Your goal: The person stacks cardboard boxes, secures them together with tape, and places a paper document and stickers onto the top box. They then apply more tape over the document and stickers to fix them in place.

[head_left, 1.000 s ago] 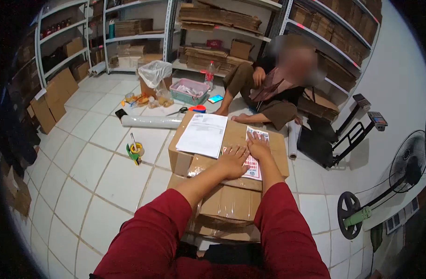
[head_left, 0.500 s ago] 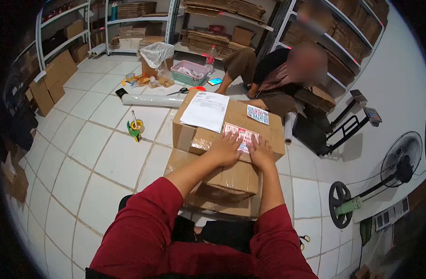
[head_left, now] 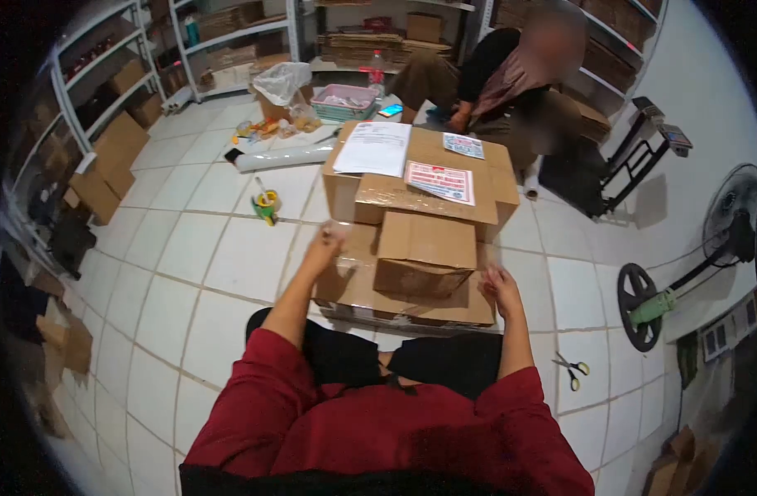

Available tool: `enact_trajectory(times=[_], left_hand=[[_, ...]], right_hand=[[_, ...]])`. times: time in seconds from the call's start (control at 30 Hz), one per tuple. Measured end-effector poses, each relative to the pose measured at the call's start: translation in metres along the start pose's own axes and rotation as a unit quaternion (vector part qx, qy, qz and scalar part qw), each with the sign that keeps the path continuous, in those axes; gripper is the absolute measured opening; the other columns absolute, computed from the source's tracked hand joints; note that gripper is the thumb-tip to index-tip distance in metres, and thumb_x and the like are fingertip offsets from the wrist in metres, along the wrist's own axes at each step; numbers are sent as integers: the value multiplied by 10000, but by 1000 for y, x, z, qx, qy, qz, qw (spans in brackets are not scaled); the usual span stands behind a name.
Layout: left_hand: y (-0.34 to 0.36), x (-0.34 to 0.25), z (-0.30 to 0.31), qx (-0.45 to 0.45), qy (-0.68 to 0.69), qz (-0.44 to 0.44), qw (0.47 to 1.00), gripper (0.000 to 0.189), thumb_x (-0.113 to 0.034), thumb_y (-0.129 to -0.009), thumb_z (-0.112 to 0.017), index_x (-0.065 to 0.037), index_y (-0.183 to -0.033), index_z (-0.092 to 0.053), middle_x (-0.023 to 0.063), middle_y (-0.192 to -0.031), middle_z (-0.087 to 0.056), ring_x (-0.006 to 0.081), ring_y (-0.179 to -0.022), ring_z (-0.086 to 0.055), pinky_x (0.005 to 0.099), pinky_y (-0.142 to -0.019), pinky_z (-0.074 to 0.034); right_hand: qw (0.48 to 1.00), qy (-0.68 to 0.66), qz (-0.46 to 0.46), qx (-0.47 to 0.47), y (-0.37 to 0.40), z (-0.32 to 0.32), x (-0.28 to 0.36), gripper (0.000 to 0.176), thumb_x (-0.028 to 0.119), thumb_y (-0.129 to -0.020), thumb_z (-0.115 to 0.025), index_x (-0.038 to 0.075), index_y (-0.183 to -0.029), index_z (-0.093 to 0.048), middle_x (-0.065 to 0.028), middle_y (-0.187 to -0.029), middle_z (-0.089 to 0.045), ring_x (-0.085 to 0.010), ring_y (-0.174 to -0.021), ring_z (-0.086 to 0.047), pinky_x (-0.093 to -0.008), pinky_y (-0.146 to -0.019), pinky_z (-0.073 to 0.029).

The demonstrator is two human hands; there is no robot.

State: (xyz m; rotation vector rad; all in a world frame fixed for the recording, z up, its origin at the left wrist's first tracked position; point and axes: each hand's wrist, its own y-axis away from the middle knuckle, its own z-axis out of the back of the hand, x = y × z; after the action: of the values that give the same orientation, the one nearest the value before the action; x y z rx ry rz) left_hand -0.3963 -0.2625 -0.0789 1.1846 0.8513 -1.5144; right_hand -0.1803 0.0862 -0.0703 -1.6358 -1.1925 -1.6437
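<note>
My left hand [head_left: 326,242] hovers at the left side of the stacked cardboard boxes, its fingers blurred. On the right, my right hand [head_left: 500,289] is beside the small box [head_left: 426,240], fingers loosely curled and apart, nothing visible in them. That small box rests on a large flat carton [head_left: 353,285] in front of me. Behind it, a bigger taped carton [head_left: 502,178] carries a printed paper sheet [head_left: 373,149], a red-and-white label [head_left: 439,182] and a blue-and-white label [head_left: 463,145]. The red-and-white label's lower right edge looks slightly raised.
A green tape dispenser [head_left: 265,207] and a plastic-wrapped roll [head_left: 283,157] lie left on the tiles. Scissors [head_left: 572,369] lie at right, near a fan [head_left: 730,219] and platform scale [head_left: 589,178]. Another person [head_left: 494,78] sits behind the cartons, before shelves.
Both my hands have lifted off the red-and-white label and moved apart, toward me, to either side of the small box. My view has tilted downward, showing the scissors fully.
</note>
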Motion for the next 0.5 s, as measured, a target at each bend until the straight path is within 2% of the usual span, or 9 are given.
enact_trajectory(times=[0.03, 0.07, 0.13, 0.27, 0.33, 0.4, 0.43, 0.47, 0.5], left_hand=[[4, 18, 2, 34, -25, -7, 999, 388, -214, -751, -565, 7, -1045, -439, 117, -889, -530, 183, -737, -538, 275, -652, -438], [9, 31, 2, 68, -50, -13, 996, 361, -217, -754, -566, 23, -1003, -463, 90, -822, -551, 158, -651, -542, 262, -594, -444], [19, 45, 5, 123, 55, 58, 989, 272, -180, -751, -569, 7, -936, -502, 72, -759, -559, 151, -592, -520, 247, -570, -431], [40, 25, 14, 138, 17, 72, 988, 197, -144, -740, -579, -5, -868, -525, 74, -752, -559, 146, -587, -513, 242, -574, -430], [43, 26, 9, 78, 73, 9, 994, 180, -123, -743, -571, -11, -873, -518, 58, -690, -560, 140, -571, -510, 241, -572, -428], [43, 31, 11, 78, 104, 32, 991, 172, -128, -754, -556, -14, -876, -515, 61, -691, -561, 136, -597, -521, 244, -583, -428], [40, 36, 14, 108, 79, 48, 990, 171, -129, -757, -550, -13, -876, -512, 71, -726, -564, 140, -625, -530, 247, -593, -428], [38, 42, 17, 137, 53, 64, 987, 170, -130, -760, -545, -12, -876, -509, 82, -760, -567, 144, -652, -540, 249, -603, -429], [46, 33, 16, 129, 63, 69, 987, 179, -128, -760, -541, -10, -892, -512, 102, -806, -568, 155, -692, -554, 246, -616, -434]], right_hand=[[1000, -9, -1, 14, 2, 2, -22, 393, 254, -779, -536, 26, -1085, -445, -86, -866, -540, -177, -750, -534, -288, -660, -446], [1000, -21, 16, 0, 3, 7, -45, 313, 199, -764, -553, 8, -1001, -478, -72, -786, -540, -162, -674, -533, -270, -606, -451], [996, -69, 46, -17, 5, 7, -53, 140, 93, -746, -556, -15, -830, -528, -65, -653, -541, -155, -549, -528, -253, -540, -455], [996, -83, 27, -29, 17, -1, -45, 151, 65, -744, -552, -33, -855, -524, -70, -674, -548, -137, -557, -516, -239, -528, -446], [993, -102, 46, -43, 18, 1, -45, 154, 55, -746, -548, -47, -859, -525, -67, -671, -549, -124, -546, -506, -234, -517, -442], [994, 8, 80, -69, 14, 5, -57, 190, 52, -742, -554, -42, -904, -520, -69, -685, -552, -118, -552, -506, -227, -519, -438], [998, -7, 61, -26, 9, 10, -62, 248, 62, -729, -576, -35, -947, -508, -69, -702, -555, -116, -553, -502, -209, -509, -422], [998, -6, 58, -26, 8, 13, -69, 248, 62, -729, -576, -35, -947, -508, -69, -702, -555, -116, -553, -502, -209, -509, -422], [996, -8, 70, -49, 10, 10, -67, 247, 57, -725, -581, -30, -946, -513, -77, -709, -559, -124, -557, -509, -206, -520, -424]])
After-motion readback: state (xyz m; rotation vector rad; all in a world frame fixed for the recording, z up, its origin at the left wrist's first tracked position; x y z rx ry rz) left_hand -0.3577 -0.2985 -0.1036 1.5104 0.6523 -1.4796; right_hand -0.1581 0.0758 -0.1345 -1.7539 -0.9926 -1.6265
